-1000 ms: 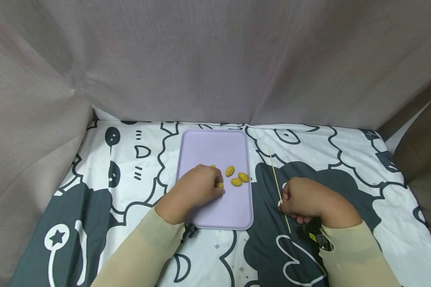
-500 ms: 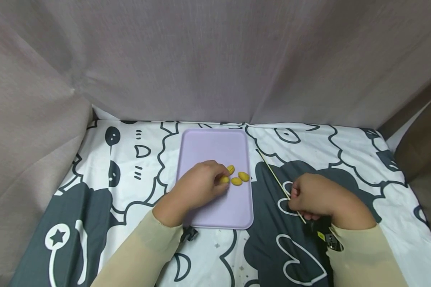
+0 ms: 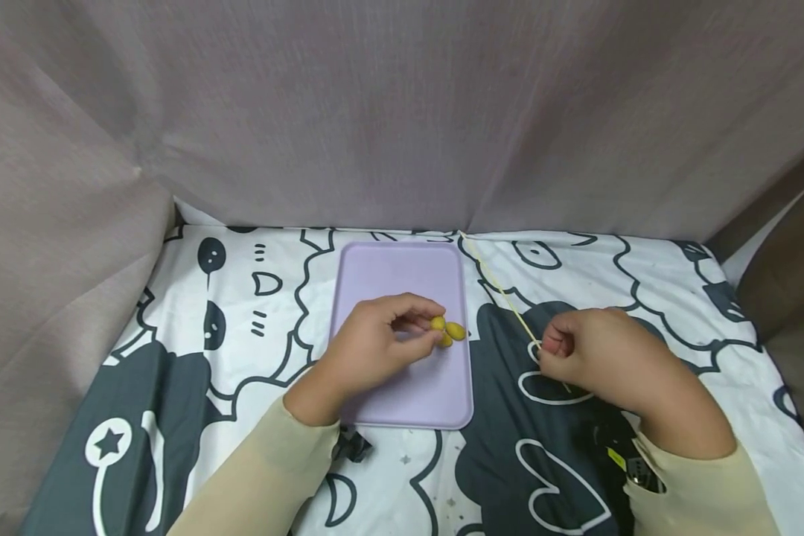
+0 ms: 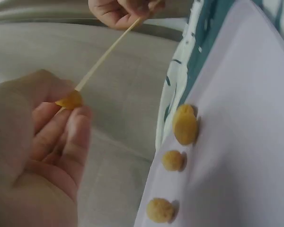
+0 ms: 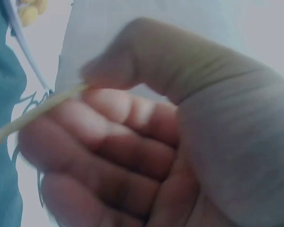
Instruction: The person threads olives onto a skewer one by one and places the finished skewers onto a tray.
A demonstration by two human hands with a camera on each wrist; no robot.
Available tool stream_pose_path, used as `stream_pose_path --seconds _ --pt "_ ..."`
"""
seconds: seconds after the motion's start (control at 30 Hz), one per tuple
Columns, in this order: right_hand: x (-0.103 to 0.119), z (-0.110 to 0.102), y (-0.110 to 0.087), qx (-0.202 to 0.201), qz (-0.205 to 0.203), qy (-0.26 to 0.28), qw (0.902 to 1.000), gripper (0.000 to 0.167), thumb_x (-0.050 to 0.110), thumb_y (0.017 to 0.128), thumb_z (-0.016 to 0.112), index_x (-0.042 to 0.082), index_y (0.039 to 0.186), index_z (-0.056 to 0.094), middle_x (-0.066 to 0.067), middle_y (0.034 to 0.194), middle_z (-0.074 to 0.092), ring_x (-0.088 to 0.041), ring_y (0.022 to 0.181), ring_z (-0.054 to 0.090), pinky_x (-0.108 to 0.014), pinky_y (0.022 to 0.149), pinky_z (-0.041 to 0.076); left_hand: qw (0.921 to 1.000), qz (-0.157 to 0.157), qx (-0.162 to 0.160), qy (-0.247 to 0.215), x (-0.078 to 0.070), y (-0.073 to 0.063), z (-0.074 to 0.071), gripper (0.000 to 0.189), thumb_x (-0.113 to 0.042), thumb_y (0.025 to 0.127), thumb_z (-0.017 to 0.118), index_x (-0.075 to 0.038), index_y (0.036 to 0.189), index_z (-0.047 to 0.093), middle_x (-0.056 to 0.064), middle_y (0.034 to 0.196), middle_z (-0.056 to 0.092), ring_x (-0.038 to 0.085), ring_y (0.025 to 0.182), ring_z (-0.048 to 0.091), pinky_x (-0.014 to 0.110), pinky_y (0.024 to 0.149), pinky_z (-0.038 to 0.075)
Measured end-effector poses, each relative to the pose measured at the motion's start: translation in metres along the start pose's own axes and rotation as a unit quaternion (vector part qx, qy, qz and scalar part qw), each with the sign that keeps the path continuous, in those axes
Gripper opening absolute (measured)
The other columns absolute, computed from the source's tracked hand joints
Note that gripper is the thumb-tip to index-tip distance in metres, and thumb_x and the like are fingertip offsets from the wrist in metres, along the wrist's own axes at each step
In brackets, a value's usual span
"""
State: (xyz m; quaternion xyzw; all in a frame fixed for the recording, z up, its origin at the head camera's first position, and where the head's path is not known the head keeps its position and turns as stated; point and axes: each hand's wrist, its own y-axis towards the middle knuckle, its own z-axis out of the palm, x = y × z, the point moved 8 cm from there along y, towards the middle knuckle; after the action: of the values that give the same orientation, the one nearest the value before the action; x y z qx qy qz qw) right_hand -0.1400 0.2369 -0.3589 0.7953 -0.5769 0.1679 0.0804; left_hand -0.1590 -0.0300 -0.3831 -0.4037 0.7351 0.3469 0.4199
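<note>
My left hand [image 3: 382, 339] reaches over the purple tray [image 3: 402, 272], thumb and fingertips pinching a small yellow oval piece [image 4: 70, 100] that looks like a fruit. To the right of the tray, my right hand [image 3: 592, 353] holds a thin pale skewer [image 3: 502, 294] between thumb and fingers. The skewer slants away to the upper left in the head view. In the left wrist view it runs from the right hand to the pinched piece and overlaps it. Several more yellow pieces [image 3: 455, 331] sit near the tray's right edge, partly hidden by the left fingers.
A white and dark grey patterned cloth [image 3: 254, 402] covers the table under the tray. Grey-brown fabric [image 3: 402, 112] hangs behind the far edge and along the left side. A brown panel [image 3: 790, 298] stands at the right.
My left hand has shifted slightly right and lifted a yellow piece. The right hand has moved right and a little up, its skewer now tilting further left.
</note>
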Motion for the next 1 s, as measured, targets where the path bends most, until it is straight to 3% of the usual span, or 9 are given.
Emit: stream_pose_path --seconds 0.17,0.3,0.37,0.43,0.6,0.77,1.0 --pt "0.019 -0.013 -0.001 -0.093 -0.055 -0.001 0.9941 0.024 0.016 0.081 0.086 0.03 0.077 0.068 0.022 0.068 0.058 0.002 0.063 0.048 -0.023 0.059 0.042 0.9897 -0.034 -0.022 -0.137 0.002 -0.002 -0.007 0.028 -0.005 0.097 0.087 -0.009 0.124 0.081 0.005 0.115 0.084 0.017 0.103 0.08 0.029 0.091 0.07" --pt "0.03 -0.022 -0.004 -0.17 -0.1 0.009 0.9804 0.022 0.01 0.077 0.085 0.028 0.08 0.072 0.022 0.069 0.06 0.005 0.064 0.05 -0.018 0.058 0.043 0.9762 -0.05 -0.029 -0.209 0.008 -0.003 -0.011 0.028 -0.001 0.1 0.082 -0.003 0.128 0.079 0.012 0.121 0.083 0.022 0.108 0.081 0.029 0.095 0.07" --pt "0.034 -0.023 -0.004 -0.196 -0.114 0.021 0.9738 0.022 0.008 0.077 0.084 0.027 0.08 0.073 0.021 0.069 0.061 0.004 0.064 0.052 -0.014 0.058 0.044 0.9656 -0.059 -0.036 -0.251 0.012 -0.004 -0.012 0.03 0.001 0.101 0.077 0.002 0.131 0.077 0.012 0.122 0.083 0.021 0.107 0.081 0.029 0.097 0.069" --pt "0.037 -0.022 -0.004 -0.208 -0.122 0.042 0.9696 0.022 0.006 0.079 0.084 0.026 0.082 0.074 0.02 0.07 0.062 0.002 0.064 0.053 -0.012 0.059 0.043 0.9466 -0.064 -0.042 -0.313 0.016 -0.004 -0.013 0.028 0.003 0.103 0.072 0.003 0.131 0.076 0.009 0.12 0.082 0.019 0.107 0.08 0.029 0.098 0.069" --pt "0.038 -0.008 -0.002 -0.207 -0.128 0.119 0.9627 0.025 0.0 0.086 0.084 0.022 0.092 0.076 0.017 0.077 0.063 -0.002 0.07 0.056 -0.013 0.063 0.045 0.882 -0.059 -0.062 -0.464 0.025 -0.004 -0.014 0.033 0.01 0.104 0.06 -0.009 0.124 0.079 0.004 0.113 0.08 0.014 0.104 0.077 0.024 0.096 0.068" --pt "0.035 0.01 0.002 -0.199 -0.138 0.185 0.9523 0.025 -0.003 0.094 0.083 0.019 0.102 0.076 0.015 0.082 0.06 -0.003 0.076 0.056 -0.02 0.067 0.048 0.8449 -0.038 -0.092 -0.526 0.033 -0.005 -0.019 0.038 0.009 0.109 0.053 -0.013 0.13 0.075 0.006 0.118 0.079 0.014 0.101 0.079 0.024 0.09 0.068" --pt "0.032 0.03 0.008 -0.197 -0.163 0.259 0.9315 0.025 -0.01 0.096 0.078 0.012 0.108 0.075 0.009 0.084 0.061 -0.003 0.068 0.053 -0.018 0.059 0.045 0.7972 -0.029 -0.135 -0.588 0.049 -0.006 -0.025 0.038 0.007 0.111 0.046 -0.013 0.127 0.075 0.007 0.122 0.078 0.013 0.099 0.079 0.019 0.089 0.067"
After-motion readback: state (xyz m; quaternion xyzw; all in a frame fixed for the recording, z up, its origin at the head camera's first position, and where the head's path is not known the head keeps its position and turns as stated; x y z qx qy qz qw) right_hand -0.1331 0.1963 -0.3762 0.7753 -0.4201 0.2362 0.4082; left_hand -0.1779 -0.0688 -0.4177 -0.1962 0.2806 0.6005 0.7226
